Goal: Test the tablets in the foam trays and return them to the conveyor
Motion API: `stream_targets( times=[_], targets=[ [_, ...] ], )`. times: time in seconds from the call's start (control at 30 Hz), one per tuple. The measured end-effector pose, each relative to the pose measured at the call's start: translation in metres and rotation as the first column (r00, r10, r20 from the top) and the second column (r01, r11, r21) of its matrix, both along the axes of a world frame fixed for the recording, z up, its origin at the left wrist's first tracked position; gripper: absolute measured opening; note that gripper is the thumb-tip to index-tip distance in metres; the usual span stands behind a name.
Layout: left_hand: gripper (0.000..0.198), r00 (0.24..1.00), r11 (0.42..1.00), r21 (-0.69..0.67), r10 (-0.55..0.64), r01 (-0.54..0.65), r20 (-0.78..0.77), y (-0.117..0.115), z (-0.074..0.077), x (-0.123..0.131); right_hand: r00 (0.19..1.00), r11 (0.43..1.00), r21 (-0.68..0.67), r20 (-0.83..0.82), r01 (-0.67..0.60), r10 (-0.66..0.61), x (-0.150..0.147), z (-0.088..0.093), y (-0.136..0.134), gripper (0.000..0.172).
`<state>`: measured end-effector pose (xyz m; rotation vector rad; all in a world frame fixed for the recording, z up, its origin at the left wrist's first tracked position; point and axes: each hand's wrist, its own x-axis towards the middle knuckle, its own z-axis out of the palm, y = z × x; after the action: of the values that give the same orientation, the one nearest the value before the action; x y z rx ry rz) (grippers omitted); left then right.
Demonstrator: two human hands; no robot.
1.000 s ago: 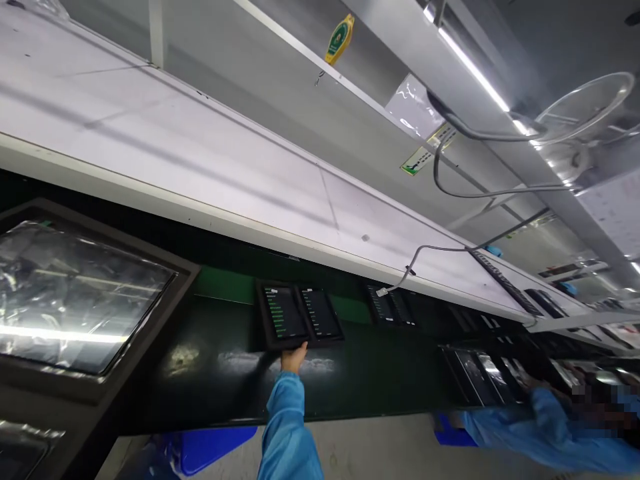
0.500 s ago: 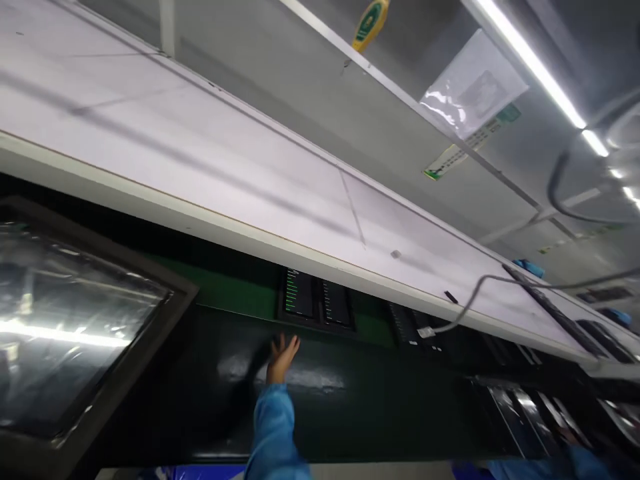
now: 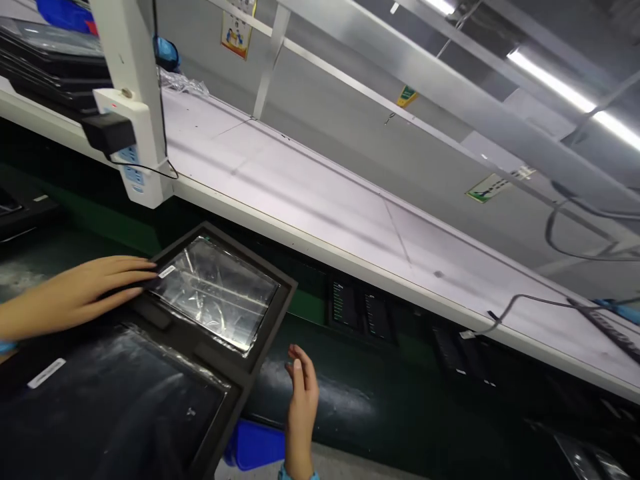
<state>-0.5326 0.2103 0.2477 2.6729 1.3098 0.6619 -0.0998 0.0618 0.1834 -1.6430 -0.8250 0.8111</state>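
Note:
A black tray (image 3: 280,320) with two recesses fills the lower left, reaching past the front edge of the dark green work surface. In its far recess lies a flat screen-like panel (image 3: 220,287) under shiny clear film, with a small white label. The near recess holds a larger dark film-covered panel (image 3: 125,400), also labelled. My left hand (image 3: 95,290) lies along the tray's left side, fingers stretched out, tips at the far panel's label. Right of the tray, my right hand (image 3: 303,393) hovers apart from it, fingers loosely bent and nothing in them.
Farther along the green surface (image 3: 400,407) sit a black tray with lit screens (image 3: 345,307) and more dark trays. A white shelf (image 3: 300,187) runs above it. At left stand a post with a power strip (image 3: 133,147) and stacked black trays (image 3: 55,67). Below is a blue bin (image 3: 257,443).
The view has swung left, so more of the tray shows. My left hand has come into view on it. My right hand, earlier stretched out with fingers spread, is now drawn back and bent.

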Motion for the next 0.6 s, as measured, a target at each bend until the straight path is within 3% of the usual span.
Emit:
stream_targets(
  times=[0.1, 0.17, 0.27, 0.43, 0.6],
  targets=[
    [0.050, 0.994, 0.991, -0.106, -0.092, 0.085, -0.060, 0.054, -0.005, 0.036, 0.969, 0.995, 0.037, 0.235, -0.092, 0.080, -0.045, 0.051, -0.012, 0.044],
    [0.054, 0.989, 0.990, -0.120, -0.092, 0.078, -0.119, 0.085, -0.003, 0.060, 0.896, 0.971, 0.029, 0.392, -0.238, 0.208, -0.087, 0.068, -0.026, 0.035],
    [0.055, 0.982, 0.992, -0.114, -0.077, 0.058, -0.174, 0.116, -0.001, 0.082, 0.740, 0.893, -0.089, 0.526, -0.441, 0.418, -0.146, 0.081, -0.043, 0.033],
    [0.050, 0.985, 0.996, -0.084, -0.053, 0.039, -0.167, 0.131, -0.003, 0.089, 0.593, 0.792, -0.324, 0.531, -0.517, 0.605, -0.206, 0.102, -0.042, 0.044],
    [0.042, 0.987, 0.999, -0.036, -0.027, 0.022, -0.161, 0.127, -0.002, 0.092, 0.446, 0.760, -0.376, 0.639, -0.530, 0.627, -0.238, 0.105, -0.008, 0.039]
  ],
)
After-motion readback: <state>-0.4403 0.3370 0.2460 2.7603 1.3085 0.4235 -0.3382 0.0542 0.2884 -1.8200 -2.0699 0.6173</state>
